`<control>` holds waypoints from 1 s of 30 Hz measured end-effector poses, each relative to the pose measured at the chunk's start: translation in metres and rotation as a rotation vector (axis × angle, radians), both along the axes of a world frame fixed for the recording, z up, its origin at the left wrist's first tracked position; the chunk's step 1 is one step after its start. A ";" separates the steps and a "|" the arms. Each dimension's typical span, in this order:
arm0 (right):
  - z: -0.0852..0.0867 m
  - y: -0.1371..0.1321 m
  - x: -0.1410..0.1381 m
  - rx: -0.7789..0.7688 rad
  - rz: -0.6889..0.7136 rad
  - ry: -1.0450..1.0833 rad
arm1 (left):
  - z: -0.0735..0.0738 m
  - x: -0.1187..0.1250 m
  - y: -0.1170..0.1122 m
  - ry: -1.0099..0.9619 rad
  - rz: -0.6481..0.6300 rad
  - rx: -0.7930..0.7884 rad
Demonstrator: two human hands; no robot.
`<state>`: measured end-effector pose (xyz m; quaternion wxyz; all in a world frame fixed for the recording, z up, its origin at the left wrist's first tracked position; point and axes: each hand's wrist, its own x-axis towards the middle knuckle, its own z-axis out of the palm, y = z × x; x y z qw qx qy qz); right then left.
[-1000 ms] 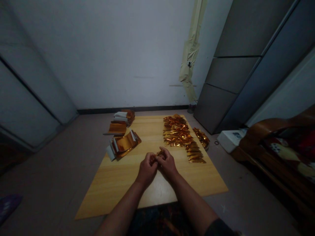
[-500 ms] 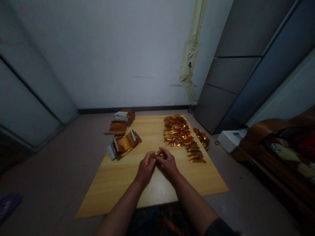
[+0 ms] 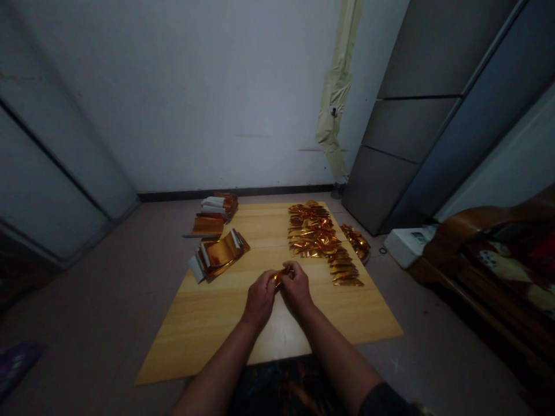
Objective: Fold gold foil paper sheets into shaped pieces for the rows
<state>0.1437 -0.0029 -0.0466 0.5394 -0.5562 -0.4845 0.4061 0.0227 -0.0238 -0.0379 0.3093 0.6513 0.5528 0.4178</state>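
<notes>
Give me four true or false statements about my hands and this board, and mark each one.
1. The left hand and right hand together pinch a small piece of gold foil. True.
2. The board stands propped against the wall. False: it lies flat on the floor.
3. The heap of gold foil pieces sits left of the hands. False: it lies ahead of them, towards the board's right side.
4. Gold strips with white ends lie on the board's left side. True.

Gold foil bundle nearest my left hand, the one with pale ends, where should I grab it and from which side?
Probably pinch the pale end of the gold foil bundle, coming from the left of the wooden board. That end sticks out flat at the lower left, while the arched foil middle looks easy to crease.
</notes>
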 end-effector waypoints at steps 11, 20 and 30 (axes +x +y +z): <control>0.012 -0.007 0.002 0.177 0.034 -0.333 | 0.002 -0.003 0.001 -0.077 0.170 0.014; 0.016 -0.015 0.009 0.252 0.199 -0.560 | -0.003 -0.003 0.004 -0.305 0.206 -0.070; 0.012 -0.012 0.010 0.283 0.129 -0.490 | 0.010 0.000 0.002 -0.182 0.236 -0.095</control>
